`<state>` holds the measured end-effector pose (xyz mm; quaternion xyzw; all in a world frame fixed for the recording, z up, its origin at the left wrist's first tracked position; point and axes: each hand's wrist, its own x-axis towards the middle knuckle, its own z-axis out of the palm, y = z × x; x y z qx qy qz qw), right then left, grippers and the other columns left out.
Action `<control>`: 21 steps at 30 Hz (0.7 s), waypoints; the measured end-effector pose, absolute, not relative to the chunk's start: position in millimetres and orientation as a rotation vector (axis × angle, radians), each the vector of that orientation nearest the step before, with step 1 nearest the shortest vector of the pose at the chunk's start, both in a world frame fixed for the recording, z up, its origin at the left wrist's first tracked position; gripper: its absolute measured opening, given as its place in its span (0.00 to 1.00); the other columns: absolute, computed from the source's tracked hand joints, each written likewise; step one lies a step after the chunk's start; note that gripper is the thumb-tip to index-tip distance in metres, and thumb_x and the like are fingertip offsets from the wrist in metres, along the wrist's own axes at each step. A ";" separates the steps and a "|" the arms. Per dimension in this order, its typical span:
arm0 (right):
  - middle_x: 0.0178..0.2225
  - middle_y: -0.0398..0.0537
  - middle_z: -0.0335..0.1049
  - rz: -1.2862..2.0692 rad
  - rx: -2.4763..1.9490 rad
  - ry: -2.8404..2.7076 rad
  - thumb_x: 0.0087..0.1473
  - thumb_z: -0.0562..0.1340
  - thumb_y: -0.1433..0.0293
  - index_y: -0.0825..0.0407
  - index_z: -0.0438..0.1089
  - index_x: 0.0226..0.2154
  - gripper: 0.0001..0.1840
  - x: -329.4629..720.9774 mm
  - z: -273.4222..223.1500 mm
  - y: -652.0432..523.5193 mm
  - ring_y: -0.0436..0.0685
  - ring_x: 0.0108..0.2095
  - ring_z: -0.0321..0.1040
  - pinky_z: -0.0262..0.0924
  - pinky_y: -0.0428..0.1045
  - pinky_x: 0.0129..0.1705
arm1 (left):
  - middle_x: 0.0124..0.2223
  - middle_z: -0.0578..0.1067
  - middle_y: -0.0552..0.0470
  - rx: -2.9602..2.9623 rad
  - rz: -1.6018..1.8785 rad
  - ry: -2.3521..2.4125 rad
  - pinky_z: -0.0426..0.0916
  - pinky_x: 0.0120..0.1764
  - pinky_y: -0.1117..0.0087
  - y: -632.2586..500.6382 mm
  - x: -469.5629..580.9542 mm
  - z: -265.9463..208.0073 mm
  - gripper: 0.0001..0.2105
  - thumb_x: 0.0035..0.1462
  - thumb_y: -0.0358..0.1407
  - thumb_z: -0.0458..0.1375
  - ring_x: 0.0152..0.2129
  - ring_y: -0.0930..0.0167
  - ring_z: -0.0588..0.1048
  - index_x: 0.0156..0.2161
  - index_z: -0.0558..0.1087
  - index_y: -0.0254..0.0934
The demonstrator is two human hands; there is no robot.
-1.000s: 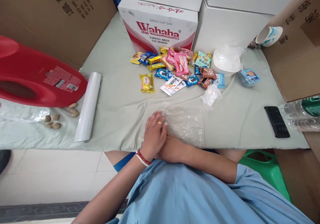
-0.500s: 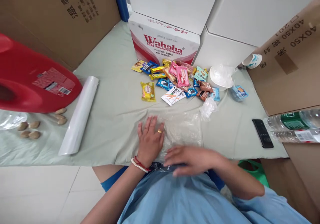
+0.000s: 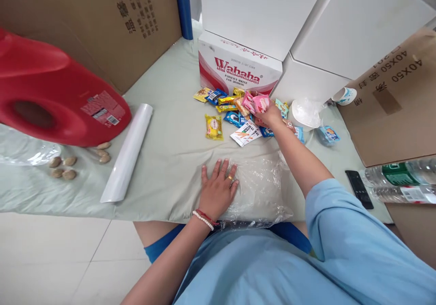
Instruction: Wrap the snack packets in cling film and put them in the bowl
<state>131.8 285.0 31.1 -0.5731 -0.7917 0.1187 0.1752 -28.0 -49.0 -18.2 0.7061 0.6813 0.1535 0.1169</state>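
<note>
My left hand (image 3: 220, 189) lies flat with fingers spread at the left edge of a clear plastic bag (image 3: 260, 189), which is laid out on the cloth in front of me. Across the bag my right arm reaches forward. My right hand (image 3: 270, 115) is at the pile of snacks, its fingers closed on the lower edge of a pink snack packet (image 3: 261, 102); the fingertips are partly hidden. Around it lie white snack packets (image 3: 244, 133), a yellow snack packet (image 3: 214, 127) and several blue, brown and yellow ones.
A white bowl (image 3: 304, 114) with crumpled plastic stands right of the pile, near a blue-lidded cup (image 3: 328, 135). Behind is a Wahaha box (image 3: 240, 66). Left are a white roll (image 3: 127, 152) and a red jug (image 3: 68, 96); right, a black phone (image 3: 359, 189) and plastic bottles (image 3: 397, 173).
My right hand has left the plastic bag and reached forward to the pink packet in the pile. My left hand stays on the bag's left side. The view has shifted slightly.
</note>
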 end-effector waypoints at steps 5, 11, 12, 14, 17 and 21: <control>0.54 0.61 0.72 0.257 -1.541 -2.300 0.50 0.70 0.63 0.56 0.64 0.59 0.36 136.7 47.2 303.1 0.69 0.53 0.69 0.63 0.64 0.60 | 0.76 0.57 0.45 2.049 0.460 1.992 0.33 0.72 0.35 -48.6 -29.0 -18.2 0.26 0.73 0.45 0.45 0.74 0.56 0.53 0.72 0.62 0.47; 0.60 0.68 0.65 0.183 -1.508 -2.597 0.39 0.76 0.66 0.62 0.63 0.61 0.48 102.9 30.1 324.6 0.78 0.63 0.56 0.49 0.72 0.67 | 0.76 0.56 0.44 2.048 0.421 1.998 0.33 0.71 0.32 -47.3 -26.9 -16.8 0.29 0.72 0.51 0.46 0.74 0.54 0.52 0.74 0.58 0.46; 0.60 0.68 0.64 0.163 -1.541 -2.566 0.40 0.75 0.67 0.63 0.64 0.61 0.46 101.0 29.1 323.5 0.78 0.63 0.55 0.49 0.72 0.67 | 0.76 0.56 0.44 2.045 0.419 1.999 0.33 0.71 0.32 -47.2 -26.5 -16.6 0.30 0.72 0.52 0.46 0.74 0.54 0.52 0.74 0.57 0.46; 0.58 0.67 0.66 0.151 -1.529 -2.506 0.45 0.71 0.69 0.62 0.65 0.60 0.40 105.0 33.9 314.7 0.77 0.61 0.56 0.51 0.72 0.66 | 0.76 0.55 0.44 2.031 0.419 2.007 0.33 0.71 0.31 -47.0 -25.8 -16.3 0.31 0.72 0.52 0.46 0.74 0.54 0.52 0.75 0.54 0.46; 0.56 0.61 0.65 0.193 -1.352 -2.439 0.51 0.66 0.69 0.56 0.65 0.62 0.35 127.6 55.8 283.6 0.73 0.59 0.60 0.54 0.69 0.65 | 0.76 0.56 0.42 2.002 0.432 2.017 0.31 0.71 0.32 -47.0 -24.9 -15.9 0.34 0.72 0.52 0.46 0.74 0.53 0.53 0.76 0.51 0.43; 0.57 0.55 0.62 0.404 -1.176 -2.441 0.54 0.64 0.65 0.51 0.69 0.59 0.29 160.0 86.5 213.3 0.68 0.60 0.62 0.60 0.64 0.64 | 0.76 0.55 0.40 2.004 0.450 2.010 0.27 0.70 0.31 -47.3 -23.6 -15.6 0.33 0.72 0.51 0.45 0.74 0.54 0.52 0.76 0.50 0.40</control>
